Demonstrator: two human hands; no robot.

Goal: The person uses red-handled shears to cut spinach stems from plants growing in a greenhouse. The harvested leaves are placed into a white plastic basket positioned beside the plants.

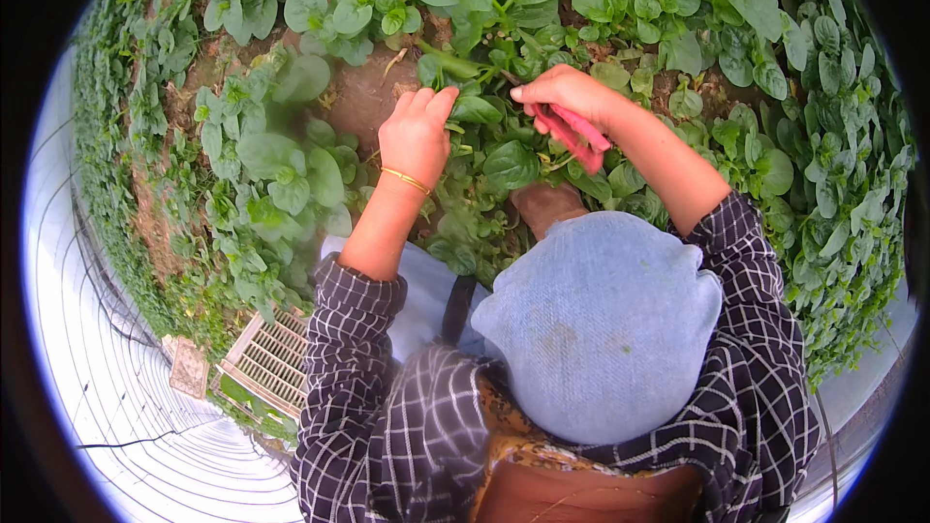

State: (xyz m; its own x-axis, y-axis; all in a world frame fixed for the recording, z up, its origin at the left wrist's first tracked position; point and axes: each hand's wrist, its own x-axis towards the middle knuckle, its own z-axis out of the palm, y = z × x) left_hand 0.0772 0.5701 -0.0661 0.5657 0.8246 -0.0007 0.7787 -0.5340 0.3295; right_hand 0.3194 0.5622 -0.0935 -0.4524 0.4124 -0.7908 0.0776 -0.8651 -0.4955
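My right hand (563,98) is around the red handles of small scissors (574,132). Their dark blade tip sticks out past my thumb, among the stems of a broad-leaved green plant that looks like Malabar spinach (512,163). To the left, my left hand (415,129) has its fingers curled on a leafy green shoot (476,110); a bit of stem shows below the fingertips, while the palm side is hidden. A thick green stem (454,64) lies just beyond both hands.
My bent knee in light blue denim (599,327) rises between my forearms, with a brown shoe (545,207) among the leaves. Bare soil (363,98) shows left of my left hand. A slatted plastic crate (269,359) stands at lower left, close to my left sleeve.
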